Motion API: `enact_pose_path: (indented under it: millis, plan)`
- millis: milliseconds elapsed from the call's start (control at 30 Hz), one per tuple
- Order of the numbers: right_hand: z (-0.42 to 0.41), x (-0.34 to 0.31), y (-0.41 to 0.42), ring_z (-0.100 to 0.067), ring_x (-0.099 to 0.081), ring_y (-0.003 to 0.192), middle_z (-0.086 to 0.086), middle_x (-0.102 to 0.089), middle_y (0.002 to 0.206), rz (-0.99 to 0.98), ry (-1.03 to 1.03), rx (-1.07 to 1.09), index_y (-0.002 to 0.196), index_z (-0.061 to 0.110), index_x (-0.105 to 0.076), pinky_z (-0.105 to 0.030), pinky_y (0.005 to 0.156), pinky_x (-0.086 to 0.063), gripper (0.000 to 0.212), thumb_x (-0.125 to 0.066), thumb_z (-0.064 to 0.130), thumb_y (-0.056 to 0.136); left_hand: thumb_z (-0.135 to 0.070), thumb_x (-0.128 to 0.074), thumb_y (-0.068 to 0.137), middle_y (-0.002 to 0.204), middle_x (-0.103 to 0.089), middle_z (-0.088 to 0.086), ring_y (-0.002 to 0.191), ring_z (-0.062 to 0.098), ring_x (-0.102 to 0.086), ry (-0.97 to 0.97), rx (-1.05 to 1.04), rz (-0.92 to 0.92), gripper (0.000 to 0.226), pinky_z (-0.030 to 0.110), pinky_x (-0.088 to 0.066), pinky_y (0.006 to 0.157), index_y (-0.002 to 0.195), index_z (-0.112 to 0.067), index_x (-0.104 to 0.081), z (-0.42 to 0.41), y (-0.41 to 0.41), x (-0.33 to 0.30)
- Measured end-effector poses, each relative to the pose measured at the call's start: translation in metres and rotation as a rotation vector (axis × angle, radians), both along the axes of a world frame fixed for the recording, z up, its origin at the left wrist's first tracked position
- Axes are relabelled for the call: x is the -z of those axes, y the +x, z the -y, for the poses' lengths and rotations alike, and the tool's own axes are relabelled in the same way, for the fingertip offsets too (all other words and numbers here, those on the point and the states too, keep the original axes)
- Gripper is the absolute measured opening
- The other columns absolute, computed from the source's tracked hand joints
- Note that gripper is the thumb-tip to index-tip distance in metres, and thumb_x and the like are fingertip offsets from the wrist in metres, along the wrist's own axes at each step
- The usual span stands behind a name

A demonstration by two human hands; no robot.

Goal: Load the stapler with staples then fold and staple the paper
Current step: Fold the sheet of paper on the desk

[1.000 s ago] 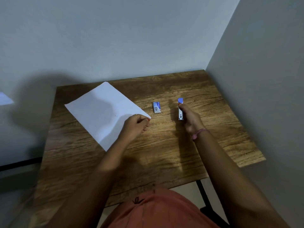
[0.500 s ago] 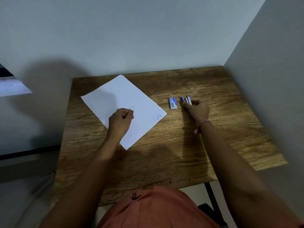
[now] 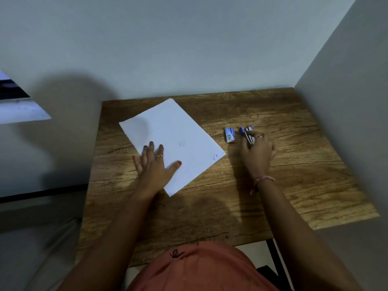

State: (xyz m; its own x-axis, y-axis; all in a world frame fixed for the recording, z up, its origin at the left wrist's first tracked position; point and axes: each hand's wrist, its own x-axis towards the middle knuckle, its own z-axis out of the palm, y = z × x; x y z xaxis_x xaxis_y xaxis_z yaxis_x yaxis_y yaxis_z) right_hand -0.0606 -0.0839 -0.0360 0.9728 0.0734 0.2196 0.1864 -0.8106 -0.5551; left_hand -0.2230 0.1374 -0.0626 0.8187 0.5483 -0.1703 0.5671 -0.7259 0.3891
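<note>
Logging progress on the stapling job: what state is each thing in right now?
Paper: flat, unfolded, lying askew on the table.
Staple box: closed, lying beside the stapler, untouched.
Stapler: hinged open, in the right hand.
Left hand: spread flat, pressing the paper's near-left edge.

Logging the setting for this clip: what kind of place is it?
Probably a plain indoor room corner, home or office: a small wooden table pushed against bare walls, holding only paper, staple box and stapler.

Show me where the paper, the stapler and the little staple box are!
paper [image 3: 178,131]: head view, bare middle of the sheet.
stapler [image 3: 243,131]: head view, blue top arm.
staple box [image 3: 229,135]: head view, its top face.
</note>
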Motion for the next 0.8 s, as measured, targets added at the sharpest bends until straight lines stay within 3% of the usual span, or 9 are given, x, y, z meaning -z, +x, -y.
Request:
enact_pose_path:
  millis: [100,167,333,433,567,733,800]
  plan:
    - [-0.025,-0.008,-0.006,-0.024,-0.057,0.105,-0.012,-0.063,0.111,-0.012,0.166,-0.284,0.111,0.006,-0.064,-0.041,0.093,-0.046,0.026,-0.058,0.020,0.090,-0.068,-0.045,0.084,0.162,0.000,0.000,0.147,0.021,0.009,-0.049,0.137,0.059,0.081,0.052,0.014,0.115,0.149,-0.026,-0.022,0.005,-0.007,0.000]
    - [-0.042,-0.009,-0.008,-0.025,-0.059,0.102,-0.013,-0.063,0.111,-0.124,0.156,-0.396,0.113,0.003,-0.062,-0.040,0.090,-0.048,0.031,-0.062,0.022,0.089,-0.064,-0.056,0.081,0.161,-0.004,-0.004,0.146,0.022,0.002,-0.124,0.107,0.154,0.079,0.053,-0.002,0.118,0.146,-0.029,-0.030,0.009,-0.010,-0.004]
    - [-0.070,0.000,-0.006,-0.027,-0.052,0.117,-0.013,-0.057,0.125,-0.337,0.038,-0.436,0.125,0.005,-0.054,-0.042,0.099,-0.044,0.065,-0.077,0.037,0.074,-0.032,-0.072,0.082,0.150,-0.026,0.012,0.136,0.031,-0.025,-0.321,-0.366,0.397,0.073,0.046,-0.035,0.107,0.142,-0.014,-0.035,0.009,-0.005,-0.020]
    - [-0.075,0.002,-0.001,-0.028,-0.051,0.118,-0.014,-0.055,0.127,-0.361,-0.002,-0.411,0.125,0.005,-0.055,-0.042,0.100,-0.044,0.071,-0.083,0.034,0.066,-0.015,-0.070,0.082,0.138,-0.042,0.013,0.120,0.027,-0.049,-0.567,-0.508,0.432,0.066,0.034,-0.050,0.084,0.139,-0.011,-0.037,0.000,0.002,-0.027]
    - [-0.074,-0.004,0.003,-0.026,-0.055,0.114,-0.014,-0.057,0.124,-0.451,0.036,-0.410,0.123,0.004,-0.055,-0.041,0.098,-0.047,0.076,-0.089,0.026,0.059,-0.007,-0.071,0.079,0.135,-0.047,0.011,0.111,0.026,-0.056,-0.817,-0.625,0.484,0.068,0.034,-0.053,0.082,0.138,-0.015,-0.038,-0.004,0.007,-0.032]
    - [-0.070,-0.009,-0.002,-0.026,-0.051,0.121,-0.012,-0.058,0.127,-0.461,0.011,-0.383,0.126,0.005,-0.052,-0.044,0.101,-0.044,0.079,-0.090,0.023,0.058,-0.007,-0.070,0.079,0.140,-0.035,0.012,0.118,0.026,-0.045,-0.582,-0.558,0.374,0.065,0.025,-0.046,0.069,0.136,-0.016,-0.040,0.005,0.006,-0.033]
    - [-0.068,-0.010,-0.003,-0.027,-0.048,0.124,-0.011,-0.057,0.129,-0.454,-0.038,-0.382,0.127,0.006,-0.052,-0.044,0.104,-0.041,0.079,-0.089,0.025,0.059,-0.006,-0.069,0.079,0.141,-0.029,0.013,0.111,0.023,-0.043,-0.546,-0.544,0.357,0.063,0.018,-0.040,0.057,0.134,-0.018,-0.040,0.009,0.005,-0.033]
